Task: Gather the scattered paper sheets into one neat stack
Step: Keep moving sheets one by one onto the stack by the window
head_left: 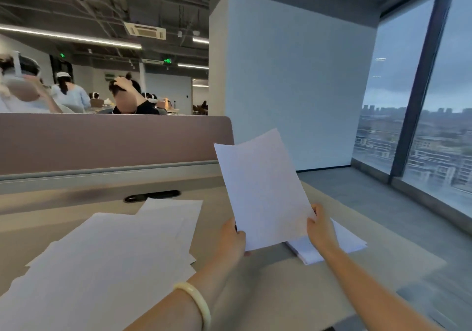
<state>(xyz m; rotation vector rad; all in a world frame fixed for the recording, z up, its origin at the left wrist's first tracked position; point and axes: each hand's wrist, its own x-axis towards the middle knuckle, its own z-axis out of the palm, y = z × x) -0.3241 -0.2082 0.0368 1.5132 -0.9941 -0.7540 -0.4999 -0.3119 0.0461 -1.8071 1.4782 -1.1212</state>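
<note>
Room: open office, window wall right, white pillar (293, 80) ahead; beige desk (268, 292) with mauve divider (102, 141) along its far edge. Scattered sheets (107, 259) overlap loosely across the desk's left half; small stack (350, 243) lies near the right edge. Held sheet (263, 190) upright above that stack, likely for squaring before laying down; left hand (233, 238) and right hand (320, 231) apart, each pinching a bottom corner.
</note>
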